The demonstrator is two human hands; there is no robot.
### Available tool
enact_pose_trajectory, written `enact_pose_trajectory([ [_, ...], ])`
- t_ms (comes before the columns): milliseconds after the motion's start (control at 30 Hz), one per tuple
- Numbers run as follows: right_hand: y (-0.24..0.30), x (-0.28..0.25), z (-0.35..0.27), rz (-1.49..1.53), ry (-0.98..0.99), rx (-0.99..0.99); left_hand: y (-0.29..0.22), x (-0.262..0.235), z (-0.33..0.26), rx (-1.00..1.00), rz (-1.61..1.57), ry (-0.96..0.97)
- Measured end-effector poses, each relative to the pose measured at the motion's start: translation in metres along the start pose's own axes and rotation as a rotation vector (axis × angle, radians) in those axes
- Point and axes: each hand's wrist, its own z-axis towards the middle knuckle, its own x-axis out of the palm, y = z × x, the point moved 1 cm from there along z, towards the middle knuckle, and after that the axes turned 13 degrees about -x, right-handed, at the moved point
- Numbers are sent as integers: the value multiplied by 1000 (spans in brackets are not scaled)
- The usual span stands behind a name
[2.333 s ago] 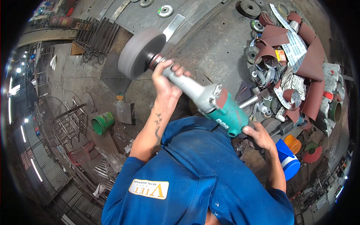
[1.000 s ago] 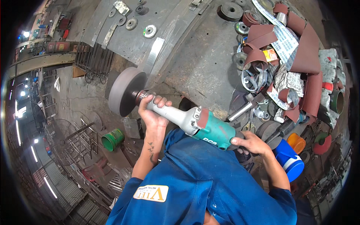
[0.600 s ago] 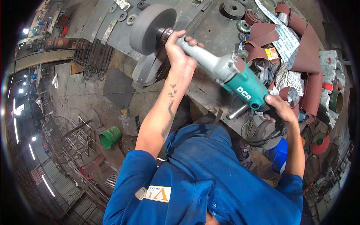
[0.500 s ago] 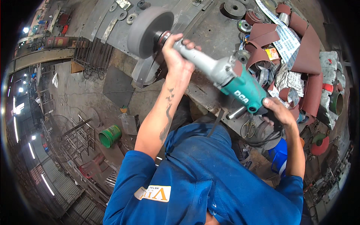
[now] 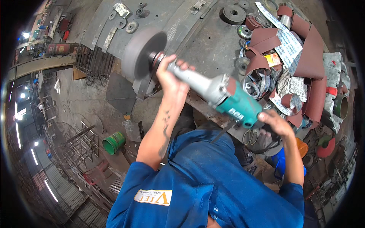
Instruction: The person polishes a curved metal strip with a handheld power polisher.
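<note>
I hold a long straight grinder (image 5: 228, 100) with a silver neck and a green rear body, slanting from upper left to lower right. Its wide grey wheel (image 5: 142, 53) sits at the left edge of the grey steel bench (image 5: 213, 41), over a metal bracket. My left hand (image 5: 173, 78) is wrapped around the silver neck just behind the wheel. The green rear end, where the black cable leaves, is gripped by my right hand (image 5: 275, 123). My blue work shirt fills the lower middle.
Rolls and strips of brown sanding belt (image 5: 304, 57) are heaped on the bench at the right, with metal discs (image 5: 234, 13) and scissors (image 5: 249, 136). On the floor stand a green bucket (image 5: 113, 142), steel racks and a blue container (image 5: 283, 165).
The grinder swung up from beside the bench to its left edge, then dropped slightly. Both hands kept their grip throughout.
</note>
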Motion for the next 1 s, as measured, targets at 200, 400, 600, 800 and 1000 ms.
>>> enact_pose_trajectory([
  [200,5,-26,9,78,-8,-41,7,30,22,-64,-39,30],
  [400,-19,17,-3,-3,90,103,-1,-30,-34,25,24,-130],
  [600,-12,4,0,6,57,114,2,-13,-20,7,20,-126],
  [800,6,-41,15,135,0,-25,11,45,29,-48,-16,-30],
  [1000,-10,-9,4,62,31,24,5,9,-9,-10,19,-131],
])
